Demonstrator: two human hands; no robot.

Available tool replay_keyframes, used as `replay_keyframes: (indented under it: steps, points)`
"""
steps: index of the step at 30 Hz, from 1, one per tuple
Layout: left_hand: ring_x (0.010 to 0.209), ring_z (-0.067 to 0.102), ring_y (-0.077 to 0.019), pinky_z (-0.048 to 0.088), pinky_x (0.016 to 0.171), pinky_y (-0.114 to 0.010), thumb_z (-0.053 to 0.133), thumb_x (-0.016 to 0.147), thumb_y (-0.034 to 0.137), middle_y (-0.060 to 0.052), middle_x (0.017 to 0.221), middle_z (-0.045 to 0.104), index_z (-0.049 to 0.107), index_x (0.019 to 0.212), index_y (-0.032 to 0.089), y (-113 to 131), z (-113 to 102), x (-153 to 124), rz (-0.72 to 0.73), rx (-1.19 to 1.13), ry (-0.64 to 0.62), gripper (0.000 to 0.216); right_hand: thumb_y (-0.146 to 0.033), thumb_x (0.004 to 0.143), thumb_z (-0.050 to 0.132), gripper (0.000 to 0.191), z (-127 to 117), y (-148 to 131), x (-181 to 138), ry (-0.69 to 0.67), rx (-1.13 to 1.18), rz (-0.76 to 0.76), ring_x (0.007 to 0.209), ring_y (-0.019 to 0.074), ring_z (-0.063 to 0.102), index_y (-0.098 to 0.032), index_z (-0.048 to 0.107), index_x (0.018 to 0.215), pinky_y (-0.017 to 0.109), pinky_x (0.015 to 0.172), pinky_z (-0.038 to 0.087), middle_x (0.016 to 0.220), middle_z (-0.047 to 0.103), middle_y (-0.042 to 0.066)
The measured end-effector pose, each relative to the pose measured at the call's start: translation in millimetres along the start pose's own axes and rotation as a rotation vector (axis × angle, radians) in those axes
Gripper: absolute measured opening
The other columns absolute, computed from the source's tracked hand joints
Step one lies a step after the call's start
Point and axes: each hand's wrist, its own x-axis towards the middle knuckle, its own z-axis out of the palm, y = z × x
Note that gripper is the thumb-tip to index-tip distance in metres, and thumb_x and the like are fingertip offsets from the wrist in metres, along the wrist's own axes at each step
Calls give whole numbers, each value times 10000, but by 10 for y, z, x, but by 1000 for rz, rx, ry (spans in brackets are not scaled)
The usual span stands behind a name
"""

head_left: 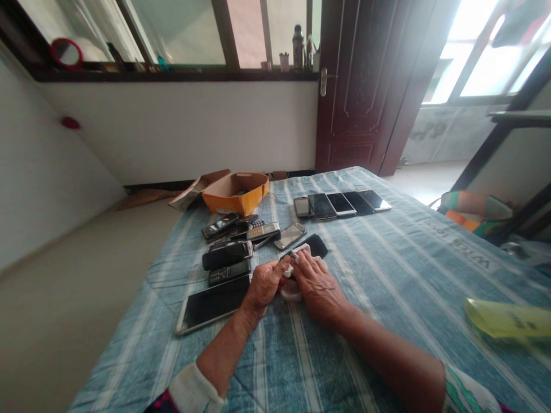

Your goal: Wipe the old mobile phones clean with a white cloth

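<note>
My left hand (263, 285) is closed, its thumb pressing at the near end of a dark phone; most of what it grips is hidden. My right hand (317, 284) bears down on a crumpled white cloth (302, 249), fingers bent over it. Beyond the cloth the black phone (317, 246) shows its far end. Left of my hands lie a large white-edged phone (213, 304), a black keypad phone (229, 273) and a dark rounded phone (227, 254). A silver phone (290, 236) rests just past my fingers.
An orange cardboard box (241, 202) with its lid raised stands at the bed's far left edge. Several older phones (260, 230) are heaped before it. A row of smartphones (341, 204) lies at the back right. A yellow object (508, 320) is at right on the striped bedspread (387, 275).
</note>
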Motion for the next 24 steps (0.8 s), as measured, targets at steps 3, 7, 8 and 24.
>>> replay_keyframes:
  steps: [3, 7, 8, 24]
  points:
    - [490, 610, -174, 470, 486, -250, 614, 677, 642, -41, 535, 625, 633, 783, 103, 30, 22, -14, -62, -24, 6, 550, -49, 861, 365, 511, 32, 55, 51, 26, -10, 141, 1378, 299, 203, -70, 375, 1371, 512, 1055, 309, 1446, 331, 202]
    - [511, 604, -165, 468, 497, -245, 624, 678, 626, -31, 560, 627, 633, 776, 109, 43, 25, -22, -52, -42, 0, 526, -92, 876, 401, 505, 7, 13, 48, 4, -11, 67, 1373, 318, 211, -117, 383, 1380, 514, 1052, 315, 1455, 323, 187]
    - [523, 596, -157, 460, 496, -237, 627, 682, 615, -27, 578, 628, 633, 764, 110, 39, 21, -21, -31, -45, -3, 512, -109, 880, 416, 505, -9, -7, 30, -11, -6, 15, 1371, 316, 219, -146, 385, 1382, 508, 1047, 324, 1458, 322, 178]
    - [536, 670, -219, 518, 505, -277, 609, 726, 568, -81, 555, 686, 617, 817, 110, 23, 50, -2, -106, -36, 8, 467, -19, 810, 390, 524, 90, 256, 127, 38, -19, 325, 1350, 320, 271, -29, 417, 1333, 473, 1052, 327, 1409, 356, 251]
